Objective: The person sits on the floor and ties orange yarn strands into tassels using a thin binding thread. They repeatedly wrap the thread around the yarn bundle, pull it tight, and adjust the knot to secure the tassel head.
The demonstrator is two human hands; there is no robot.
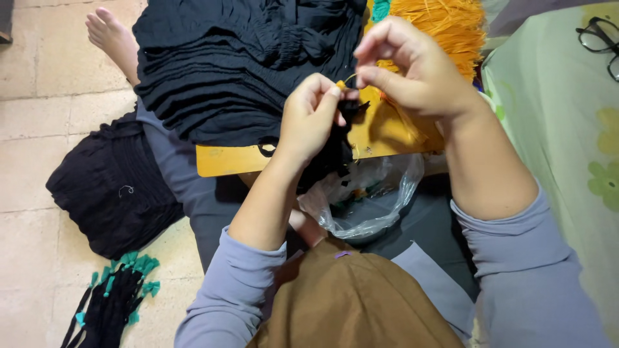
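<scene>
Black tassel (348, 113), orange-bound top: left hand (309, 119) fingers pinch it, right hand (412, 71) fingers pinch its thread. Bare floor (39, 129) left.

Board (232, 160) lies across the lap, fabric pile (232, 58) on it, plastic bag (371, 200) beneath, glasses (598, 37) far right

Left hand (309, 119) pinches a black tassel (348, 109) — right hand (412, 71) just beside it grips orange thread (351, 78); yellow board (374, 132) beneath both.

Black fabric (238, 64), orange fringe (445, 26) (board (225, 159) yellow)
</scene>
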